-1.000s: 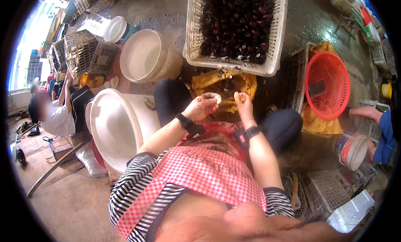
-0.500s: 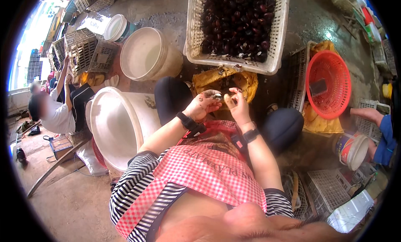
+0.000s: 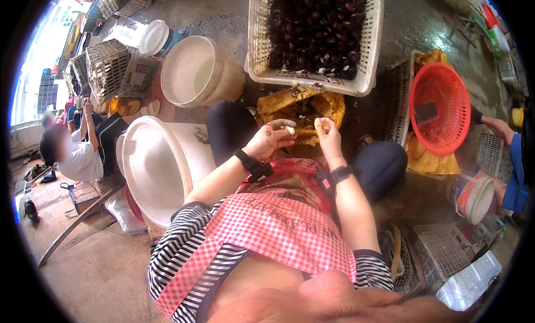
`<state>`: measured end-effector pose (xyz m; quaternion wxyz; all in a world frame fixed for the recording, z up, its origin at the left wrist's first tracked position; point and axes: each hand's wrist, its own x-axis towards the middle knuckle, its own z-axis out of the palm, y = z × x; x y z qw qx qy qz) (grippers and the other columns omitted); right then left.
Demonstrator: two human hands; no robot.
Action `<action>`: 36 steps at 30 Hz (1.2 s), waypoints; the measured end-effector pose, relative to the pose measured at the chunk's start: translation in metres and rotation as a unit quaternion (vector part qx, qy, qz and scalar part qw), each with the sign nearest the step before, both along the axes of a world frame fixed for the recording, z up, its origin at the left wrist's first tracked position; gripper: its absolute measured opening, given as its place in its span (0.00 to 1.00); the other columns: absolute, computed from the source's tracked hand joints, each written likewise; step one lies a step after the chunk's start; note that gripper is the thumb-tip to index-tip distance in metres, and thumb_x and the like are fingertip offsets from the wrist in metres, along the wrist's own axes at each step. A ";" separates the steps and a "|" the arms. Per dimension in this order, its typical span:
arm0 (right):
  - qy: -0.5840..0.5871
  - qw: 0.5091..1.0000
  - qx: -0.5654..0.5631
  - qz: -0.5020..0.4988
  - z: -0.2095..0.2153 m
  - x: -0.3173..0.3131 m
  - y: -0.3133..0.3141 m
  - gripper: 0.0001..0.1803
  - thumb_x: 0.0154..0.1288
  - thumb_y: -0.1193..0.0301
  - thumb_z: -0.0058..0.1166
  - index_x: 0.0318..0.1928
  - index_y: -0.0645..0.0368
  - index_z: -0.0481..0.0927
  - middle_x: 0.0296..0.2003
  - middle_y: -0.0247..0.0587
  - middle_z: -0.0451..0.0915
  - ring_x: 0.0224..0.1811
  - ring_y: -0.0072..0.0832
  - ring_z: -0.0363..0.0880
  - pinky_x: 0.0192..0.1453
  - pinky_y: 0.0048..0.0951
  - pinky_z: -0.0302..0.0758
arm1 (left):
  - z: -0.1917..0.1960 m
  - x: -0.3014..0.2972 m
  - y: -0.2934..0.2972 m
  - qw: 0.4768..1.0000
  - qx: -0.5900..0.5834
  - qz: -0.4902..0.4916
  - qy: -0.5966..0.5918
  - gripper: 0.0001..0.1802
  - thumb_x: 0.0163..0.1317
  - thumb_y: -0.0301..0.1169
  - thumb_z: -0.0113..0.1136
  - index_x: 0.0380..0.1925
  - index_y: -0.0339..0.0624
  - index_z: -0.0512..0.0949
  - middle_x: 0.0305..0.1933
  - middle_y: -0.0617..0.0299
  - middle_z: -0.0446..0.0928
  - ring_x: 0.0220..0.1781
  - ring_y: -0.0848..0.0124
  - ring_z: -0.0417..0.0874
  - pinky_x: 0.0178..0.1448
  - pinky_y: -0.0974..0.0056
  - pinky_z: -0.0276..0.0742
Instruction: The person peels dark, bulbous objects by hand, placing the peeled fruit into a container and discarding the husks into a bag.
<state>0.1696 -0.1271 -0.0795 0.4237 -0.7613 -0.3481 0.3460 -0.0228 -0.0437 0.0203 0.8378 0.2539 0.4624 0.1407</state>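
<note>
Far centre, white rectangular plastic crate [image 3: 372,41] holding a heap of glossy dark-red rounded pieces [image 3: 319,30]; nearer, crumpled yellow sack [image 3: 335,107]. Over its near edge, right hand [image 3: 330,142], fingers bent, cannot tell if holding anything; to its left, left hand [image 3: 266,142] half curled, pinching one small, rounded cream-white piece [image 3: 291,131].

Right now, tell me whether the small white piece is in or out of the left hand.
In: the small white piece shows between the thumb and index finger of the left hand.
</note>
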 end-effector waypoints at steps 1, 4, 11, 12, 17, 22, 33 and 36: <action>0.033 0.998 0.056 0.015 0.002 -0.006 0.003 0.22 0.68 0.50 0.60 0.48 0.55 0.78 0.24 0.34 0.75 0.24 0.27 0.73 0.32 0.31 0.73 | -0.004 -0.002 0.001 0.999 0.005 0.026 -0.032 0.14 0.69 0.25 0.59 0.53 0.40 0.75 0.45 0.63 0.80 0.43 0.73 0.83 0.48 0.70 0.81; 0.042 0.992 0.106 0.046 0.013 -0.018 0.005 0.21 0.68 0.54 0.60 0.50 0.57 0.77 0.32 0.35 0.79 0.28 0.25 0.74 0.37 0.29 0.74 | -0.010 -0.003 0.000 0.997 0.031 0.049 -0.044 0.13 0.69 0.25 0.59 0.52 0.40 0.76 0.45 0.63 0.80 0.45 0.73 0.83 0.50 0.69 0.81; -0.042 0.999 0.006 -0.004 -0.001 0.000 0.001 0.24 0.66 0.49 0.60 0.48 0.56 0.78 0.28 0.40 0.81 0.29 0.33 0.80 0.36 0.32 0.76 | -0.004 -0.001 0.001 0.999 0.032 -0.004 -0.024 0.11 0.69 0.25 0.58 0.50 0.41 0.76 0.44 0.63 0.79 0.46 0.71 0.83 0.54 0.65 0.81; 0.000 0.999 0.039 -0.020 -0.008 -0.001 0.001 0.22 0.67 0.51 0.61 0.48 0.56 0.79 0.28 0.37 0.80 0.27 0.27 0.76 0.35 0.29 0.74 | 0.006 0.002 -0.001 0.999 0.008 0.028 -0.041 0.11 0.68 0.25 0.58 0.50 0.42 0.76 0.45 0.64 0.79 0.47 0.71 0.83 0.57 0.63 0.81; 0.134 0.987 0.094 -0.005 -0.019 -0.011 0.003 0.18 0.69 0.56 0.61 0.47 0.57 0.79 0.25 0.29 0.75 0.25 0.16 0.65 0.31 0.23 0.67 | -0.015 -0.005 0.004 0.994 0.038 0.056 -0.090 0.11 0.68 0.24 0.57 0.49 0.43 0.76 0.45 0.65 0.79 0.47 0.70 0.83 0.54 0.64 0.80; 0.014 0.984 0.158 0.077 0.032 -0.024 0.005 0.22 0.68 0.54 0.61 0.51 0.57 0.77 0.36 0.37 0.80 0.30 0.27 0.75 0.37 0.27 0.74 | -0.013 0.002 0.001 0.995 0.054 0.079 -0.017 0.10 0.68 0.23 0.58 0.48 0.42 0.76 0.42 0.65 0.80 0.44 0.71 0.83 0.49 0.68 0.78; -0.063 0.970 0.215 0.098 0.044 -0.019 0.013 0.25 0.66 0.51 0.61 0.49 0.59 0.77 0.42 0.41 0.82 0.31 0.32 0.78 0.38 0.33 0.75 | -0.013 0.007 0.004 0.997 0.049 0.026 -0.047 0.15 0.65 0.24 0.61 0.52 0.42 0.78 0.42 0.67 0.81 0.43 0.78 0.81 0.48 0.72 0.74; 0.012 0.999 -0.030 -0.006 0.016 0.003 0.007 0.24 0.66 0.49 0.61 0.49 0.56 0.78 0.30 0.42 0.79 0.29 0.31 0.78 0.34 0.33 0.74 | -0.008 0.004 0.005 0.998 0.062 0.003 -0.029 0.19 0.65 0.24 0.62 0.57 0.38 0.76 0.43 0.65 0.81 0.45 0.76 0.81 0.51 0.72 0.75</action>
